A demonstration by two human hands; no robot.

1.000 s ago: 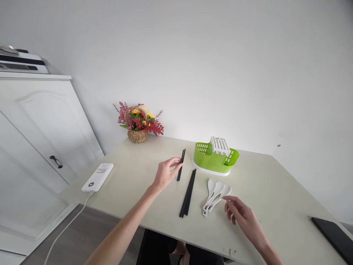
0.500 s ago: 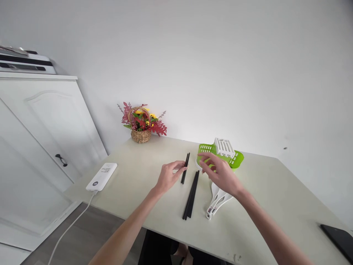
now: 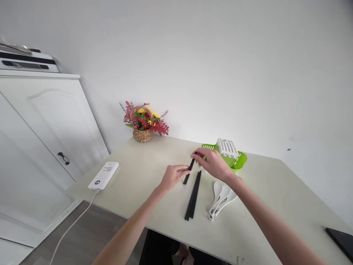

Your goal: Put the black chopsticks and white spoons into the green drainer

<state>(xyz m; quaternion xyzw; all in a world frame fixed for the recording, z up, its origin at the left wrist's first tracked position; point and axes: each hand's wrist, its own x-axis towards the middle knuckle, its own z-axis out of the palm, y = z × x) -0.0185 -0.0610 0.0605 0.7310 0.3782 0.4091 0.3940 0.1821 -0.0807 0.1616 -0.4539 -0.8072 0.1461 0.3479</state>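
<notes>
A pair of black chopsticks [image 3: 187,177] slants upright above the table, held between both hands. My left hand [image 3: 174,177] pinches them around the middle. At their upper end, the fingers of my right hand [image 3: 211,162] are closed on the tips. More black chopsticks [image 3: 193,197] lie in a bundle on the table just below. Right of that bundle rest several white spoons [image 3: 220,197], their bowls pointing away from me. Behind my right hand stands a green rack [image 3: 241,161] with a white slotted holder [image 3: 228,148] on it, partly hidden by the hand.
A wicker basket of artificial flowers [image 3: 142,135] stands at the table's back left. A white power bank [image 3: 104,176] with a cable lies at the left edge. Far right is a black phone [image 3: 340,239]. A white cabinet [image 3: 66,121] adjoins the left side.
My right hand has moved left and closed on the upper end of the chopsticks, where it was apart from them before. The pair now leans a bit more to the right.
</notes>
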